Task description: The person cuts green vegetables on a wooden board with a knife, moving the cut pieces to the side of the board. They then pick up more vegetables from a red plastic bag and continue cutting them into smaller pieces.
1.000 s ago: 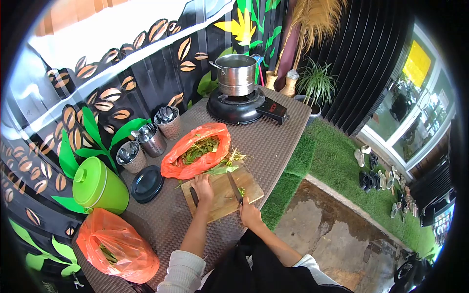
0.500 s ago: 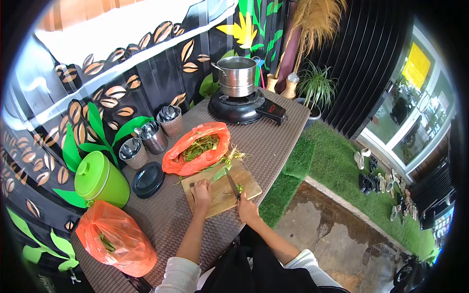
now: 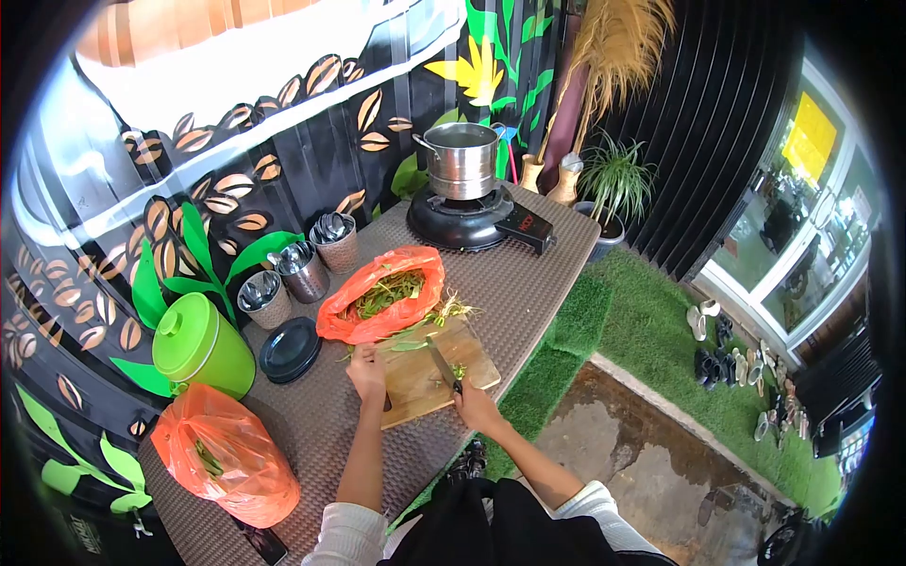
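A wooden cutting board lies on the brown textured table near its front edge. My right hand grips a knife, its blade slanting up and left over the board. Beside the blade sits a small pile of chopped green bits. At the board's left edge, my left hand is closed, its fingertips at the end of some leafy greens lying across the board's far side. Just behind, an open orange plastic bag holds more greens; pale roots or stems lie at its right.
A steel pot stands on a black portable stove at the far end. Along the wall are cutlery cups, black plates and a green lidded container. Another orange bag and a phone are near left.
My left hand has shifted left and back toward the board's edge. The leafy greens now lie farther left, away from the blade. The knife stays in my right hand, slightly lower.
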Demonstrator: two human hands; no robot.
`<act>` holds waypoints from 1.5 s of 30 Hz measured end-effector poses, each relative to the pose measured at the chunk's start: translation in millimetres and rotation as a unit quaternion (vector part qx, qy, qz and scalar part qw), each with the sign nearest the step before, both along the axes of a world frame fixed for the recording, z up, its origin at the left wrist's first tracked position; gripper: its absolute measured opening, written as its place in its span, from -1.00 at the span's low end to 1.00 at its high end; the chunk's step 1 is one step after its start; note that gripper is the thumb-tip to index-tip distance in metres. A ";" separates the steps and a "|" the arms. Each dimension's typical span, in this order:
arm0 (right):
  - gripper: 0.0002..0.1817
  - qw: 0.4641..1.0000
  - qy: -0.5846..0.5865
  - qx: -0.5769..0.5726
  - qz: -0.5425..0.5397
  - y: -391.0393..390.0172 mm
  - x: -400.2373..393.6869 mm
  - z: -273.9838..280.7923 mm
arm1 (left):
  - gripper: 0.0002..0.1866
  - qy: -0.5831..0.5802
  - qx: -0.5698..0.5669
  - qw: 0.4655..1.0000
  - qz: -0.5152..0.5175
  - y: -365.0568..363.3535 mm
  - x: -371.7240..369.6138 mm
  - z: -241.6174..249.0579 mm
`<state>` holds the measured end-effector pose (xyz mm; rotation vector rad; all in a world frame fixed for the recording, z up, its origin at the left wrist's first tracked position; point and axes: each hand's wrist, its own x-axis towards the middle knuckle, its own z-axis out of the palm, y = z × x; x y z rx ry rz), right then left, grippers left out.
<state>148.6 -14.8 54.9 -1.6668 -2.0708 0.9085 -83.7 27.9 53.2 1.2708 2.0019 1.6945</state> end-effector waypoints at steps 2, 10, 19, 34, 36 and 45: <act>-0.64 1.000 -0.008 -0.016 0.013 -10.7 -2.6 6.1 | -0.90 -0.009 -0.002 0.999 0.034 -1.0 -1.5 6.0; -0.68 0.999 -0.036 0.035 0.020 -30.1 0.3 -7.7 | -0.88 0.228 -0.233 0.941 0.089 -12.9 -22.6 12.4; -0.68 0.999 -0.035 0.008 -0.035 -21.1 -4.1 -15.5 | -0.78 0.256 -0.347 0.900 -0.069 -14.6 -26.2 1.7; -0.67 0.997 -0.070 0.005 -0.038 -32.8 -29.9 -4.9 | -0.90 0.144 -0.102 0.980 -0.088 -12.1 -33.4 19.8; -0.68 0.994 -0.073 0.028 -0.083 -30.5 -27.6 -11.8 | -0.90 0.081 -0.047 0.987 -0.134 -17.3 -30.3 26.0; -0.66 0.994 -0.077 0.017 -0.073 -23.5 -19.4 -8.0 | -0.88 -0.016 -0.102 0.938 -0.331 -38.9 39.1 -5.6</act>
